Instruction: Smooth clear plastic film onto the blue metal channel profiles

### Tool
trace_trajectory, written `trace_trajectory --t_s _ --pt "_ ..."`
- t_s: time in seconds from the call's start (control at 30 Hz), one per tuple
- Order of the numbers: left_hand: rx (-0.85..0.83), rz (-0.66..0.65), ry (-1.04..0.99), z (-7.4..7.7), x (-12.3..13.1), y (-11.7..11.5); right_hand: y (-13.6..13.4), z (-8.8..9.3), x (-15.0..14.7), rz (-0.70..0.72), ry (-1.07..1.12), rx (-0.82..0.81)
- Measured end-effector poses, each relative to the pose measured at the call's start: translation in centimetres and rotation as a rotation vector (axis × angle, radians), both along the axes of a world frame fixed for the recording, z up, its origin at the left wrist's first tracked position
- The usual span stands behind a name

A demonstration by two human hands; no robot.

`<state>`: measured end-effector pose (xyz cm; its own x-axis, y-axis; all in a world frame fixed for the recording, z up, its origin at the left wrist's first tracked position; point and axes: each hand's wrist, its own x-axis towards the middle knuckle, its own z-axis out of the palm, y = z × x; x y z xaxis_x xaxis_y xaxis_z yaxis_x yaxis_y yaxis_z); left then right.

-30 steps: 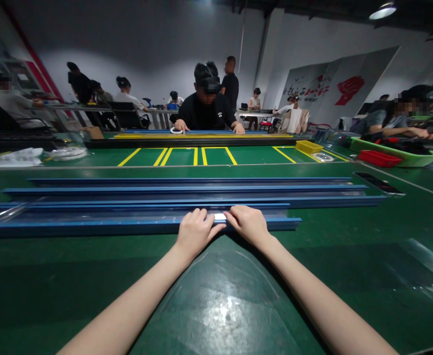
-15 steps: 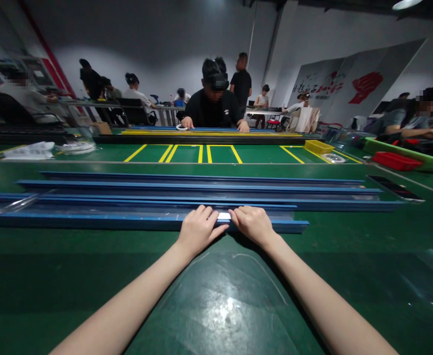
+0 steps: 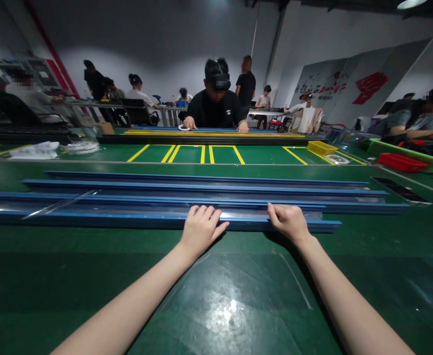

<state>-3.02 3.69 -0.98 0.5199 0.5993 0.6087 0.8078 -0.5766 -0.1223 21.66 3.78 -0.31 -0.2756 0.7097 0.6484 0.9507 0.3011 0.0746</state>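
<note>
Across the green table, the nearest blue channel strip lies lengthwise in front of me, with clear glossy plastic along its trough. My left hand rests over its near edge, fingers reaching into the trough and thumb held apart. Farther right, my right hand is closed over the same strip near its right end; its fingertips are partly hidden. A thin clear plastic piece lies slantwise across the strip on the left. More blue channel strips lie parallel just behind.
A phone lies right of the strips. Beyond are a yellow tray, a red tray and yellow tape lines. A co-worker leans over long strips opposite. Clear sheeting covers the table's near part.
My right hand has moved right, and the nearest blue strip has slid right with it, along with the slanted clear piece. My left hand has stayed nearly in place, so the hands are farther apart.
</note>
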Motion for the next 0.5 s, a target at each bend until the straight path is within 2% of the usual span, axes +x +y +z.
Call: trace_trajectory --t_s 0.5 --pt "0.012 0.048 0.014 0.0 0.2 0.0 -0.6 0.2 -1.0 -0.038 -0.081 0.061"
